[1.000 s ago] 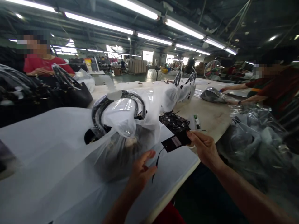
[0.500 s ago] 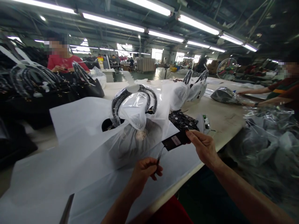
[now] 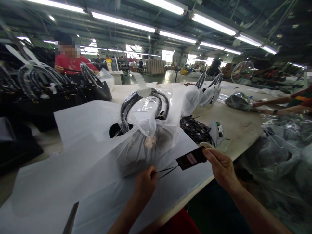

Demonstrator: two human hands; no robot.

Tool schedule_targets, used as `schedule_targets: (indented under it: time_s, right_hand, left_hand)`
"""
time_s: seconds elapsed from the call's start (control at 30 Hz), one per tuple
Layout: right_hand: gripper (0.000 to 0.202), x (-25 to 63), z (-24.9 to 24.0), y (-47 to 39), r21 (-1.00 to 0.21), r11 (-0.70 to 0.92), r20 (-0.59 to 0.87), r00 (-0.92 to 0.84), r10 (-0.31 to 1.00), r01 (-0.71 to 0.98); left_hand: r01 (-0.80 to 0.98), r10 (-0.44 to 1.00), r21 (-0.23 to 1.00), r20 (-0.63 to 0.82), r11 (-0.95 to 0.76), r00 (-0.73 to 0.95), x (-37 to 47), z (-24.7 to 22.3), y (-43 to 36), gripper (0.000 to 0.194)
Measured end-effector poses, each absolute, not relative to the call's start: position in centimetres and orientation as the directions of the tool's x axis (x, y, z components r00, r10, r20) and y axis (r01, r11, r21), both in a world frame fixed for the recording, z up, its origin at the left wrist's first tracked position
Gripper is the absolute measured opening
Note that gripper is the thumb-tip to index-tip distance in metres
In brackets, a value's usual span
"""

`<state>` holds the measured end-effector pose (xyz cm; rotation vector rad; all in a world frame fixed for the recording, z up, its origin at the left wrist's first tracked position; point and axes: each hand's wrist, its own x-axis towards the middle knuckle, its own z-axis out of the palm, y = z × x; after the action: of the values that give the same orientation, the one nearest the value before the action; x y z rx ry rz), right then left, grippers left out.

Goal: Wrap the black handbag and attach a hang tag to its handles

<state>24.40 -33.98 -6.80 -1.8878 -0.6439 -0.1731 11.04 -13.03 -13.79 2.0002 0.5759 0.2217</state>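
Between thumb and fingers, my right hand (image 3: 220,164) pinches the far end of a black hang tag (image 3: 186,161) with a small pale label on it. A thin black cord (image 3: 168,169) loops from the tag's near corner to my left hand (image 3: 147,182), whose closed fingers grip it and partly hide it. Just beyond my hands stands a handbag (image 3: 136,149) under thin whitish wrapping, its dark handles (image 3: 126,107) sleeved in clear plastic. White paper sheets (image 3: 85,156) lie under and beside the bag.
Behind my right hand lies a heap of black tags (image 3: 196,128). More wrapped bags (image 3: 191,97) stand farther back, and black handbags (image 3: 48,97) crowd the left. Clear plastic bags (image 3: 275,156) bulge at the right. A metal strip (image 3: 71,217) lies near front. Co-workers sit left and right.
My left hand has shifted left and closed around the cord, drawing its loop out wider. My right hand and the tag have moved slightly right and down. The view has shifted a little.
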Motion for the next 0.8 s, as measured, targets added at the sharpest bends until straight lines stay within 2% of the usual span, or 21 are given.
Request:
schedule_targets:
  time_s: [0.13, 0.23, 0.33, 0.4, 0.5, 0.57, 0.63, 0.73, 0.8]
  right_hand:
    - [0.035, 24.7, -10.2, -34.5, -0.824, -0.343, 0.332, 0.874, 0.354, 0.451]
    - [0.035, 23.3, -12.0, -32.9, -0.776, -0.354, 0.396, 0.84, 0.372, 0.522]
    - [0.039, 20.3, -12.1, -30.0, -0.827, -0.196, 0.331, 0.738, 0.588, 0.527]
    - [0.038, 18.3, -11.8, -27.8, -0.921, -0.066, 0.214, 0.638, 0.74, 0.385]
    - [0.025, 16.6, -11.8, -25.0, -0.992, 0.07, 0.117, 0.565, 0.817, 0.105]
    - [0.022, 16.3, -12.1, -23.8, -0.995, 0.103, 0.075, 0.577, 0.813, -0.016]
    - [0.033, 16.5, -12.3, -23.1, -0.993, 0.098, 0.042, 0.586, 0.809, -0.064]
    - [0.04, 16.9, -11.8, -22.9, -0.995, 0.082, 0.036, 0.577, 0.816, -0.055]
    - [0.039, 17.4, -10.9, -23.1, -0.996, 0.088, 0.064, 0.597, 0.8, -0.011]
  left_hand:
    - [0.335, 0.526, 0.829, -0.059, -0.448, 0.849, 10.1, -12.6, -11.4, 0.017]
    - [0.319, 0.457, 0.78, -0.048, -0.539, 0.888, 9.9, -10.4, -11.8, 0.019]
    - [0.279, 0.364, 0.685, -0.021, -0.673, 0.931, 9.8, -8.3, -12.9, 0.019]
    - [0.238, 0.314, 0.625, 0.012, -0.744, 0.949, 9.7, -7.6, -13.4, 0.02]
    - [0.209, 0.284, 0.493, 0.081, -0.844, 0.955, 9.0, -7.5, -13.1, 0.021]
    - [0.196, 0.275, 0.363, 0.179, -0.911, 0.945, 8.2, -7.6, -12.6, 0.021]
    - [0.148, 0.226, 0.246, 0.33, -0.958, 0.917, 7.5, -7.2, -12.0, 0.023]
    - [0.053, 0.066, 0.04, 0.617, -0.998, 0.784, 6.6, -4.8, -11.2, 0.017]
    - [0.125, -0.019, -0.134, 0.752, -0.983, 0.659, 6.4, -2.6, -10.3, 0.025]
